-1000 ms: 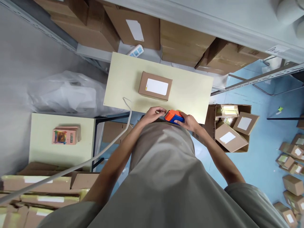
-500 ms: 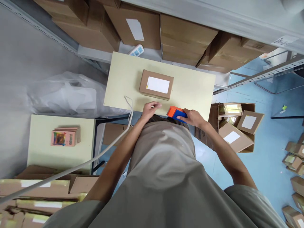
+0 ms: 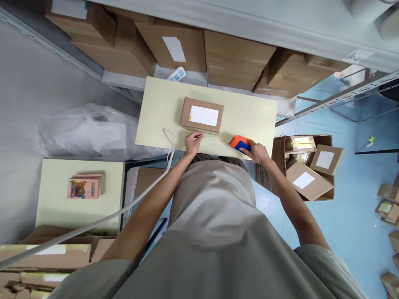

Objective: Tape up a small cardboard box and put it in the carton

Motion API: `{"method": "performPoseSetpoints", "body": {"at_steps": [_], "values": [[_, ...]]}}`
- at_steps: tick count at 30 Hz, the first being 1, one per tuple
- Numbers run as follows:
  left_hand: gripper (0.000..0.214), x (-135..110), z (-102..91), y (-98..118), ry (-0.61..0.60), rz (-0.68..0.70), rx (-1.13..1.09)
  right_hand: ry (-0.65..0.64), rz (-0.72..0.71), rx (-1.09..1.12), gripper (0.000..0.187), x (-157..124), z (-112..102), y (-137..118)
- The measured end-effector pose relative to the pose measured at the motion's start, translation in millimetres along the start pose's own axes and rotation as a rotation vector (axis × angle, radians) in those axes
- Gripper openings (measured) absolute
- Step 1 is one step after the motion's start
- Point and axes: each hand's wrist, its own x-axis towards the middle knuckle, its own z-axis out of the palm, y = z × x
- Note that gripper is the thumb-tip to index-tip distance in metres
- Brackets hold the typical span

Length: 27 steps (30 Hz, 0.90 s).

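A small closed cardboard box with a white label lies on the cream table in front of me. My left hand is at the box's near edge, thumb and fingers pinched together; whether something thin is between them is hidden. To the right, my right hand is wrapped round an orange and blue tape dispenser at the table's near edge, apart from the box. A white cable runs over the table's edge left of my left hand.
Large cartons fill the shelf behind the table. An open carton of small boxes stands on the floor at right. On a side table at left lies a pink stack. Wrapped plastic leans by the wall.
My right hand has moved the tape dispenser right and slightly forward over the table edge. My left hand has come closer to the box's near edge. The view has shifted slightly.
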Motion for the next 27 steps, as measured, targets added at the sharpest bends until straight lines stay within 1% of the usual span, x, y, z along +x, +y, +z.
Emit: {"method": "performPoseSetpoints", "body": {"at_steps": [5,9,15,23,25,27], "values": [[0.019,5,10.2,3,0.092,-0.045,0.004,0.008,0.043,0.029,0.067,9,7,-2],[0.021,3,13.8,13,0.076,-0.1,0.047,0.001,0.062,0.046,0.071,9,6,-6],[0.021,-2,8.8,32,0.052,-0.184,0.16,-0.049,0.088,0.045,0.074,3,0,-16],[0.019,-6,0.1,45,0.014,-0.165,0.239,-0.059,0.099,0.065,0.072,1,-3,-23],[0.019,-5,-0.3,48,0.036,-0.186,0.285,-0.06,0.097,0.076,0.071,2,-4,-25],[0.027,-3,-1.7,49,0.082,-0.238,0.34,-0.06,0.102,0.088,0.07,3,-3,-27]]}}
